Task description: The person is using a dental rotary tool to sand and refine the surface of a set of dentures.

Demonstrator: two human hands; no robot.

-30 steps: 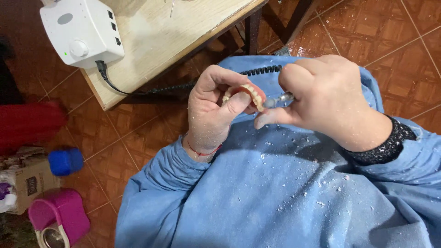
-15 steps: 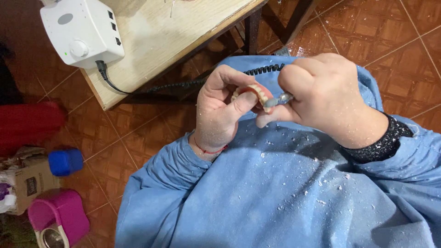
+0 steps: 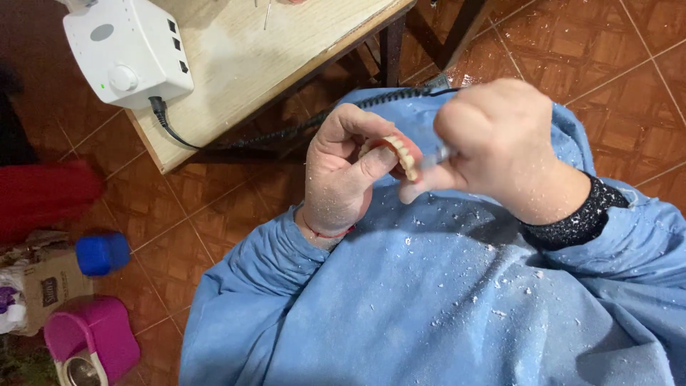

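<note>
My left hand pinches a denture, pink base with a row of white teeth, between thumb and fingers over my lap. My right hand is closed around a metal rotary handpiece, whose tip rests against the denture's teeth. A black coiled cord runs from behind the hands toward the table. White dust speckles both hands and my blue gown.
A white control box with a knob and black cable sits on the wooden table at upper left. On the red tiled floor at left are a blue cap, a cardboard box and a pink container.
My left hand has rotated the denture slightly and shifted a little right; the right hand stays pressed to it with the handpiece.
</note>
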